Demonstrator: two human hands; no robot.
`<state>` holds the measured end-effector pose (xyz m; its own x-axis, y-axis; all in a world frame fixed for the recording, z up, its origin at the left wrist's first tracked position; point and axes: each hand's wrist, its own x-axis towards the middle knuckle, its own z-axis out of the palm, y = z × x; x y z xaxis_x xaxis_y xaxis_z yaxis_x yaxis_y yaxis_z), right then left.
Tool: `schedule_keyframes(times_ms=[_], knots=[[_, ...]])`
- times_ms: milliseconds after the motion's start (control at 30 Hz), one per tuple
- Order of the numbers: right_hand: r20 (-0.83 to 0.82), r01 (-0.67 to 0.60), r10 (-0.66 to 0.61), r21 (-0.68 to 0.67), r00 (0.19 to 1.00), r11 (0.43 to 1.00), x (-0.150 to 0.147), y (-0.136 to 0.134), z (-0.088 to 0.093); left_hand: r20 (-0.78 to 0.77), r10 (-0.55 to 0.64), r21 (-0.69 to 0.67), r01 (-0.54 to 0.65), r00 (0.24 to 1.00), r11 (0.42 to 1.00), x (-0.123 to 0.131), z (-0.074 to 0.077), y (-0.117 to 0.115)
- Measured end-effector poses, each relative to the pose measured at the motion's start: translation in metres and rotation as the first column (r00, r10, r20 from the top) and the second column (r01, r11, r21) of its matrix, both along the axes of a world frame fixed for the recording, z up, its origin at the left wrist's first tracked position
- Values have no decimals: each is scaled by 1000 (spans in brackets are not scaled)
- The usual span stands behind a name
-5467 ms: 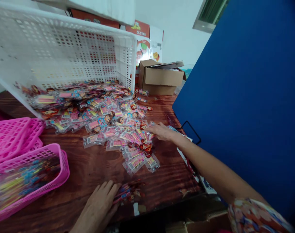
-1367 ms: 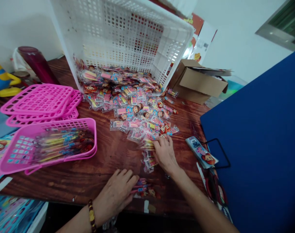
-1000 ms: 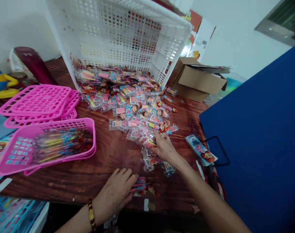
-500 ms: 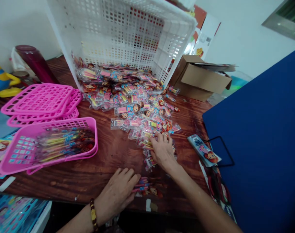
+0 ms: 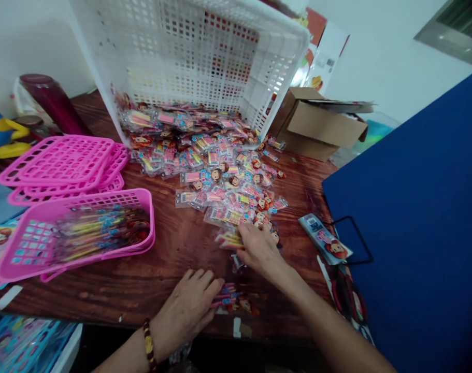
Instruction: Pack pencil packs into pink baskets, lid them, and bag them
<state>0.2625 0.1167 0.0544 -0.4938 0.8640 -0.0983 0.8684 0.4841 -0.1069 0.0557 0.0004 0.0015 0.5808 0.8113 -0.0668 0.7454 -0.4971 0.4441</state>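
Observation:
A heap of small clear packets [image 5: 220, 155] with pink and yellow contents and doll-head pictures spills out of a tipped white crate onto the wooden table. At the heap's near end my right hand [image 5: 261, 248] has its fingers closed on a packet with yellow sticks [image 5: 230, 239]. Close to the table's front edge, my left hand [image 5: 192, 300] is wrapped round the left end of a small stack of pink packets [image 5: 236, 299]. That hand partly covers the stack.
The white crate [image 5: 294, 57] stands behind the heap. On the left are a pink basket [image 5: 152, 223] of packets, stacked pink baskets [image 5: 65, 160] and a dark red bottle [image 5: 55, 103]. Cardboard box [image 5: 321, 127], flat packets [image 5: 325, 241], scissors [image 5: 350, 295] and blue panel [image 5: 414, 207] are right.
My right hand has moved slightly down and its fingers have closed on the yellow packet, which has shifted left. My left hand has stayed in place.

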Motion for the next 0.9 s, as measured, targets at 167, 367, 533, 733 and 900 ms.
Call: schedule_keyframes(times_ms=[167, 367, 533, 733, 900], knots=[[4, 141, -141, -95, 990, 985, 5, 30, 4, -5, 2, 20, -2, 1000, 1000, 0, -2, -1], [82, 108, -113, 65, 990, 992, 5, 21, -14, 0, 5, -3, -5, 1000, 1000, 0, 4, 0], [55, 48, -56, 137, 997, 989, 11, 22, -19, -22, -10, -1, 10, 1000, 1000, 1, 7, 2], [92, -2, -19, 217, 996, 976, 7, 14, -14, -22, -21, 24, 21, 1000, 999, -1, 4, -2], [107, -16, -1, 151, 994, 988, 5, 4, -15, -41, -1, 53, 3, 999, 999, 3, 11, -1]])
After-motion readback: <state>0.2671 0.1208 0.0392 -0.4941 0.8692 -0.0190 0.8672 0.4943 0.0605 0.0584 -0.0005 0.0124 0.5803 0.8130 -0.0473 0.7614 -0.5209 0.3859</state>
